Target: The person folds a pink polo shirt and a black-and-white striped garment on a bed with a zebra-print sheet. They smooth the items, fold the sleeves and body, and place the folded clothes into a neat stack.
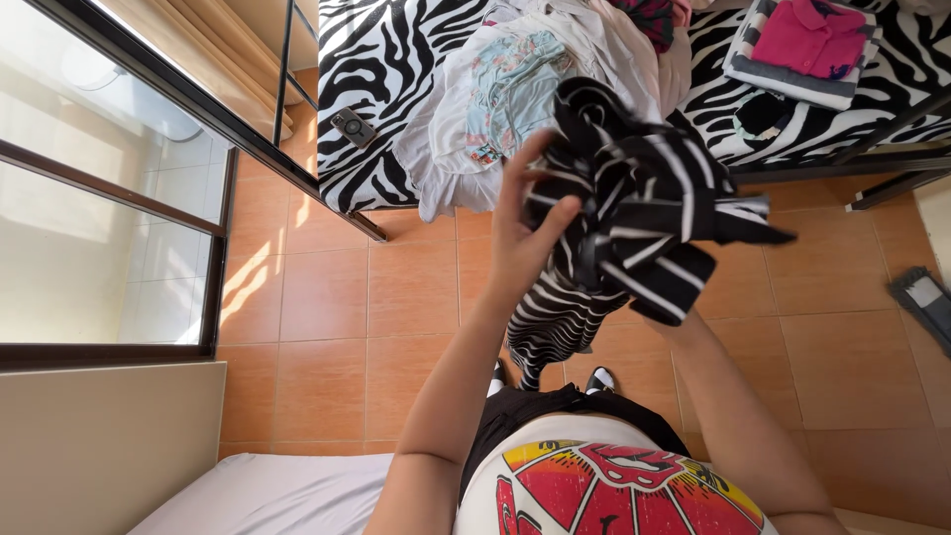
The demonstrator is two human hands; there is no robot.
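Looking down from head height at a person holding a black-and-white striped garment (634, 213) in front of the body, above an orange tiled floor (327, 297). Left hand (525, 233) grips the garment's left side, fingers curled into the cloth w/ thumb pressed on the front. Right hand is buried under the bunched fabric on the garment's right; only the forearm shows, so can't tell how its fingers sit. Part of the garment hangs down below the bundle, toward the feet.

Beyond the garment, a bed w/ zebra-print cover (376, 59) runs across the top of view. On the bed, just behind the garment, a heap of pale clothes (495, 99), white and light blue. Left of that heap, near the bed edge, a small dark phone (353, 126). Far right of the garment, on the bed, a folded stack topped by a pink shirt (812, 35). Well left of the garment, a glass door w/ dark frame (213, 238).
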